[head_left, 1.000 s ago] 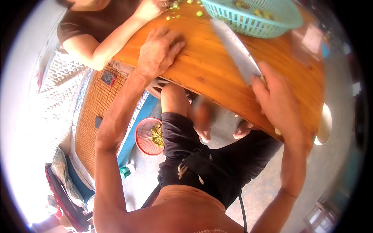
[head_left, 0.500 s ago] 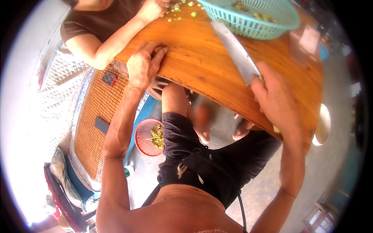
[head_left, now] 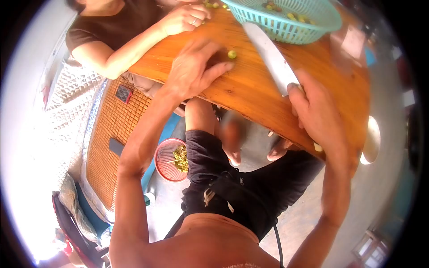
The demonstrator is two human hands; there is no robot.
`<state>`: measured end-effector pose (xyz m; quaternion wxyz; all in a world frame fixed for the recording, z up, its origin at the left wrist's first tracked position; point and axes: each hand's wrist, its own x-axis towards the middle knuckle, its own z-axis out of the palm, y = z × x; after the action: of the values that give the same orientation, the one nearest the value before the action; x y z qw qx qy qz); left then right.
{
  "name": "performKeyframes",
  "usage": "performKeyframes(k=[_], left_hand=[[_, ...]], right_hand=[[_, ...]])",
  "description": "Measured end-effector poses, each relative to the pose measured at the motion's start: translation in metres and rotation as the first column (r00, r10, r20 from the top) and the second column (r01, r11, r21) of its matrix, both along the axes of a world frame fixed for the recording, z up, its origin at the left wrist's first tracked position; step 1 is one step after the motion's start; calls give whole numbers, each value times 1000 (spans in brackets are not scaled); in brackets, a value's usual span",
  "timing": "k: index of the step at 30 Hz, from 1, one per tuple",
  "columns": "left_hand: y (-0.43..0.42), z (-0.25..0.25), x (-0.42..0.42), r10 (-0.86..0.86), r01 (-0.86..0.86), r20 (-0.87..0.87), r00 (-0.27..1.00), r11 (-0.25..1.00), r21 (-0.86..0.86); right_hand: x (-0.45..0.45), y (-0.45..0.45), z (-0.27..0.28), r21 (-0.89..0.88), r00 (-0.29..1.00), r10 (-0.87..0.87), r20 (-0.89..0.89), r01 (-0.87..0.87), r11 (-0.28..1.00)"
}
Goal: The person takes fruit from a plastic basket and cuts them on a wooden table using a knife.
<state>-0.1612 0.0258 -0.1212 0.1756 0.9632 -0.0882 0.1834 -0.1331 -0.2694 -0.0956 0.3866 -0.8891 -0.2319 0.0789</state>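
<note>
My right hand is wrapped round the handle of a knife, at the right of the wooden table. The wide blade of the knife points up and left, its tip close to a turquoise basket that holds small green and brown pieces. My left hand, a little blurred, is over the table's left part with thumb and fingers apart. Just beyond its thumb lies a small round green piece, not touched by the hand. No object shows between the left fingers.
Across the table's left corner rests a co-worker's hand, near more green pieces. A red basket with chopped green bits stands on the floor by my leg. A white round object is beyond the table's right edge.
My left hand has moved from the table's near left edge up and right, its fingers now spread. A green piece now lies beside it. The co-worker's hand has shifted right; the knife has hardly moved.
</note>
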Motion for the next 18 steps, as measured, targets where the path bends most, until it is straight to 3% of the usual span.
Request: performKeyframes(k=[2, 6, 8, 9, 11, 14, 16, 18], left_hand=[[11, -5, -13, -141, 128, 105, 985, 985, 119], [17, -10, -22, -110, 102, 94, 989, 991, 90], [13, -14, -19, -66, 66, 174, 983, 998, 3], [6, -13, -17, -62, 63, 173, 983, 998, 0], [-15, -2, -8, -7, 10, 13, 1000, 976, -217], [-39, -7, 17, -50, 56, 31, 998, 978, -201], [-46, -11, 28, -76, 87, 70, 995, 981, -174], [-47, -10, 27, -56, 57, 12, 998, 974, -221]], right_hand=[[-1, 2, -1, 6, 999, 24, 21, -24, 1000], [-1, 6, -1, -2, 998, 39, 39, -39, 999], [1, 7, -1, -1, 998, 41, 44, -41, 999], [1, 8, -1, 4, 998, 41, 47, -41, 999], [2, 8, -2, 2, 998, 46, 50, -46, 999], [2, 6, 0, -4, 1000, 6, 15, -6, 1000], [-4, 7, 11, 62, 984, -47, -171, 59, 996], [-6, 8, 19, 33, 977, -82, -196, 90, 995]])
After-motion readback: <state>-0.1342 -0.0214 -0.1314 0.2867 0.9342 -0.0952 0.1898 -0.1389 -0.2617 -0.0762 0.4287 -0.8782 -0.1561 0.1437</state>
